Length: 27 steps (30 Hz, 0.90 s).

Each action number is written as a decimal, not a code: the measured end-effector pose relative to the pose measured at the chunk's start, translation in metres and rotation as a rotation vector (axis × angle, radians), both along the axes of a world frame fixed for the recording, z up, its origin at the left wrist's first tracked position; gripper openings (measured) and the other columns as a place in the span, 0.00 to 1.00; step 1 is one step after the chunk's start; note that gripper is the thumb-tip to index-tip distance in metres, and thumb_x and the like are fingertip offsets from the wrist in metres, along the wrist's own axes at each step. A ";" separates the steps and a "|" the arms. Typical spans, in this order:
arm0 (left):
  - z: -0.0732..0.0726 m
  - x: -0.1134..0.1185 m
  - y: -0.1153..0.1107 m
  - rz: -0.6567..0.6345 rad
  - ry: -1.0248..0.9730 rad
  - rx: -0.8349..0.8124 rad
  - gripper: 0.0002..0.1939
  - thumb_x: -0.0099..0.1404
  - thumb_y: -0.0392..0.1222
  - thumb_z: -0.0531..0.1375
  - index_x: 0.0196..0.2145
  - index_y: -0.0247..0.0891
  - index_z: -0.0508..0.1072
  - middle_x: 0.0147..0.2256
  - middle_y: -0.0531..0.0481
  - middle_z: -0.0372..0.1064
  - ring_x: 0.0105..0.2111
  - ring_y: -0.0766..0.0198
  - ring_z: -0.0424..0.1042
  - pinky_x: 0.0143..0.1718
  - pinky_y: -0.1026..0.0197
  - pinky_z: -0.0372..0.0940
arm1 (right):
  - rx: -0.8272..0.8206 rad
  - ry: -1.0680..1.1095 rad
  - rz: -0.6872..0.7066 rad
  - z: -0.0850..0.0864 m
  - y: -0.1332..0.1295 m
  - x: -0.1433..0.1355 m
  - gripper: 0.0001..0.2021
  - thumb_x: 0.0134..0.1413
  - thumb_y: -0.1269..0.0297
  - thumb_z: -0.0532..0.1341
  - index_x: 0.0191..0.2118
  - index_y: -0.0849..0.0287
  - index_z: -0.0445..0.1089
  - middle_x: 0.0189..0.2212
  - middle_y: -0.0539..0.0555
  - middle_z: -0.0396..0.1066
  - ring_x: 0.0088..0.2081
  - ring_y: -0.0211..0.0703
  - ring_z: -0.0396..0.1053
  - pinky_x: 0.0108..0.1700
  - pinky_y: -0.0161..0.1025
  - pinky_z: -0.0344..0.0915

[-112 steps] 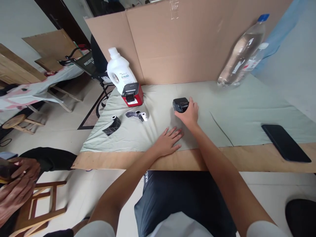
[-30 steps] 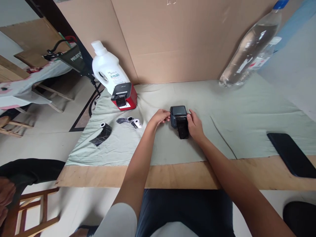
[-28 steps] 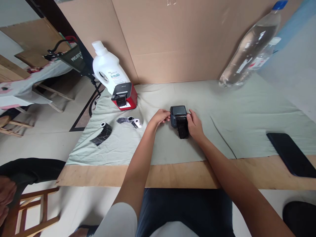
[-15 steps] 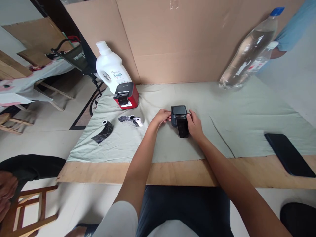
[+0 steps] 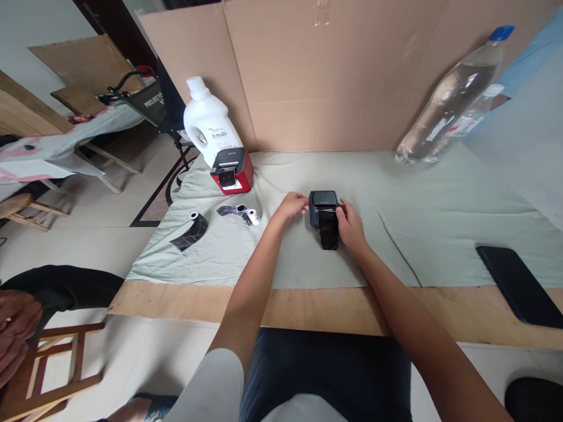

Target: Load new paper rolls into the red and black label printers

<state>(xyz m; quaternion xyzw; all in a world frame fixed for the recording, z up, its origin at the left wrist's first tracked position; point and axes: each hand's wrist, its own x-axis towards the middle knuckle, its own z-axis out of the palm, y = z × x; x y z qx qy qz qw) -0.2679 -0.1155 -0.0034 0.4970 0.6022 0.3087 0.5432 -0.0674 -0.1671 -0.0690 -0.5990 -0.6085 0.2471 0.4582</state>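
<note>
A small dark printer [image 5: 324,199] stands on the grey-green cloth [image 5: 290,264], with a black paper strip [image 5: 328,230] hanging from its front. My right hand [image 5: 350,224] is wrapped round the printer's right side, thumb near the strip. At the left side, my left hand [image 5: 294,206] has its fingers bent together, their tips close to the casing; what they hold, if anything, is too small to tell. Further left lie a roll with a black patterned strip [image 5: 192,233] and more small rolls [image 5: 251,217].
A red and black printer [image 5: 233,170] and a white jug [image 5: 212,123] stand at the back left, before a cardboard wall [image 5: 325,76]. Clear bottles [image 5: 457,94] lean at the back right. A black phone [image 5: 519,281] lies at the right edge. Another person's hands [image 5: 17,328] are at lower left.
The view has shifted slightly, so most things appear a little further right. My left fingers sit slightly further from the dark printer; my right hand stays on it.
</note>
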 end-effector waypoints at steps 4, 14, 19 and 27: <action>0.018 -0.005 -0.004 -0.042 0.004 -0.024 0.12 0.68 0.34 0.60 0.26 0.34 0.73 0.22 0.52 0.67 0.20 0.71 0.63 0.20 0.66 0.48 | 0.016 -0.058 0.033 -0.002 0.001 0.001 0.42 0.67 0.33 0.45 0.65 0.63 0.70 0.59 0.70 0.76 0.60 0.65 0.72 0.64 0.63 0.66; 0.017 -0.008 -0.007 -0.154 -0.007 0.028 0.11 0.59 0.31 0.58 0.36 0.34 0.81 0.19 0.56 0.59 0.18 0.71 0.51 0.23 0.64 0.43 | 0.035 -0.109 0.074 -0.010 0.004 0.003 0.43 0.68 0.30 0.43 0.69 0.58 0.69 0.55 0.66 0.78 0.57 0.64 0.72 0.61 0.62 0.68; 0.019 -0.007 -0.008 -0.154 -0.024 0.040 0.14 0.58 0.31 0.57 0.37 0.35 0.81 0.19 0.57 0.56 0.19 0.71 0.49 0.23 0.64 0.42 | 0.034 -0.137 0.096 -0.007 0.001 0.003 0.40 0.70 0.34 0.42 0.72 0.56 0.64 0.60 0.64 0.75 0.59 0.62 0.71 0.62 0.61 0.67; 0.007 0.002 0.001 0.023 -0.159 0.077 0.28 0.68 0.33 0.55 0.65 0.33 0.73 0.19 0.61 0.55 0.18 0.71 0.50 0.23 0.66 0.47 | 0.039 -0.130 0.112 -0.002 -0.001 0.002 0.38 0.71 0.35 0.42 0.72 0.53 0.64 0.62 0.61 0.75 0.57 0.62 0.71 0.62 0.62 0.66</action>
